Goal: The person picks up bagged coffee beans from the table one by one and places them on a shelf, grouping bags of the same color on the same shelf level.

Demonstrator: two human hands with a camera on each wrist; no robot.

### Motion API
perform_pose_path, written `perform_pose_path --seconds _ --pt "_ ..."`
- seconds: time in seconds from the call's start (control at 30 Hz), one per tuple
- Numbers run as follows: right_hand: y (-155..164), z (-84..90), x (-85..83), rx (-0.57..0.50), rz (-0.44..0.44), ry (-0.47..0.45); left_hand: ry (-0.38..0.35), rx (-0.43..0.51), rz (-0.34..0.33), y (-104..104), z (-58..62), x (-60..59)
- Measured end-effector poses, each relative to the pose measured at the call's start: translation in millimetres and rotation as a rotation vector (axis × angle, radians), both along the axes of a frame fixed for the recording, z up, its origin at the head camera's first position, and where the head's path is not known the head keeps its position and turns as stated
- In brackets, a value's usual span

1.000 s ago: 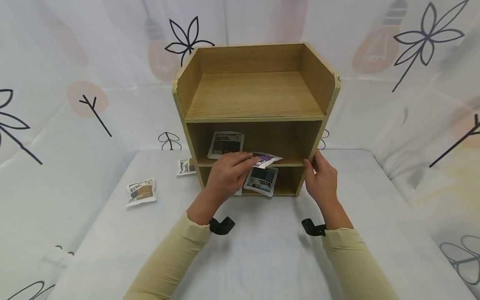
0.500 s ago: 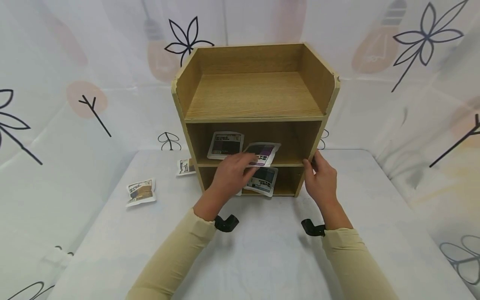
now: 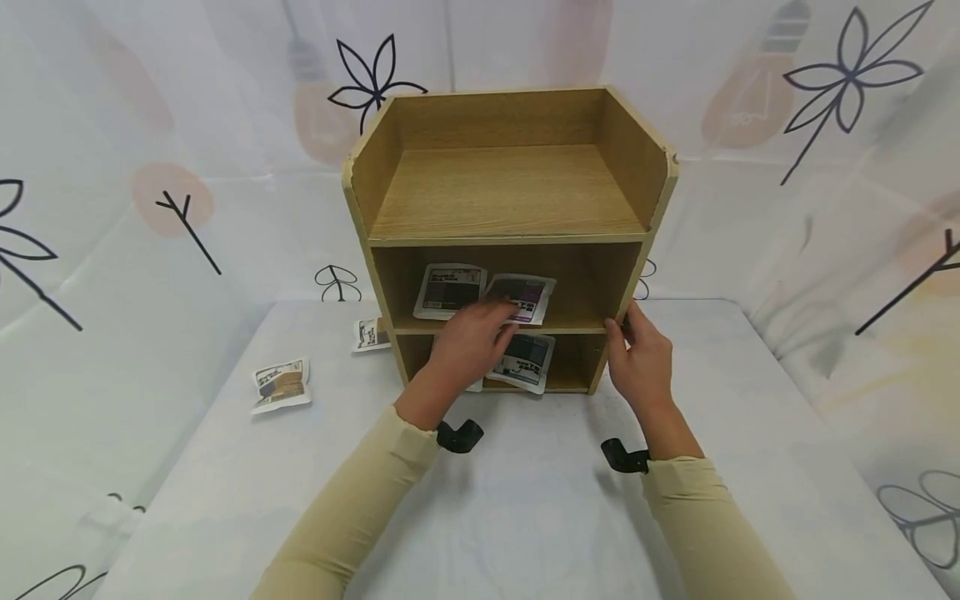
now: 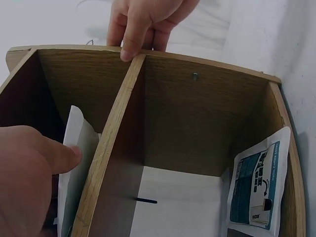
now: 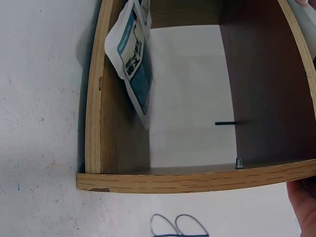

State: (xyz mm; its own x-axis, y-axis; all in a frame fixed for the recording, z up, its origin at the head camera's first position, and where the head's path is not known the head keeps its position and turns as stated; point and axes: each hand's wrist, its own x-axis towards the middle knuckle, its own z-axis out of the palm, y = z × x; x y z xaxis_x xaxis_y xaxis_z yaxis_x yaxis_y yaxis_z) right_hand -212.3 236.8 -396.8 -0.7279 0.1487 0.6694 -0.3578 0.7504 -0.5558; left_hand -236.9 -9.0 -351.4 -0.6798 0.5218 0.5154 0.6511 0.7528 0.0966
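Note:
A wooden shelf unit (image 3: 510,196) stands on the table. On its middle shelf my left hand (image 3: 498,315) pinches the lower edge of a purple packet (image 3: 525,293), which leans next to a grey packet (image 3: 448,289). In the left wrist view my left hand's (image 4: 29,182) thumb presses a white packet (image 4: 75,148) beside the shelf board (image 4: 111,148). My right hand (image 3: 622,325) grips the unit's right side panel, thumb on its front edge. A blue packet (image 3: 531,362) leans in the bottom compartment; the blue packet (image 5: 133,54) also shows in the right wrist view.
Two more packets lie on the white table left of the unit, one (image 3: 281,385) out in the open and one (image 3: 371,333) against the unit's left side. A patterned white cloth backs the scene. The top shelf (image 3: 506,192) holds nothing.
My left hand has pushed the purple packet further into the middle shelf and tipped it upright beside the grey packet. The right hand has stayed on the side panel.

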Motion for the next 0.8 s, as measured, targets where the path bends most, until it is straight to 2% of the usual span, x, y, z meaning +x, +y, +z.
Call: perform_pose_path --seconds 0.23,0.53,0.8 --pt "-0.1 -0.2 0.1 -0.003 0.001 -0.006 -0.017 -0.07 0.014 3.6 -1.5 -6.2" --pt "0.0 -1.9 -1.0 -0.01 0.01 -0.005 -0.018 -0.115 0.016 6.2 0.4 -9.1" --pt "0.3 -1.0 -0.5 -0.006 0.007 0.011 0.051 -0.113 -0.013 3.6 -4.2 -8.9"
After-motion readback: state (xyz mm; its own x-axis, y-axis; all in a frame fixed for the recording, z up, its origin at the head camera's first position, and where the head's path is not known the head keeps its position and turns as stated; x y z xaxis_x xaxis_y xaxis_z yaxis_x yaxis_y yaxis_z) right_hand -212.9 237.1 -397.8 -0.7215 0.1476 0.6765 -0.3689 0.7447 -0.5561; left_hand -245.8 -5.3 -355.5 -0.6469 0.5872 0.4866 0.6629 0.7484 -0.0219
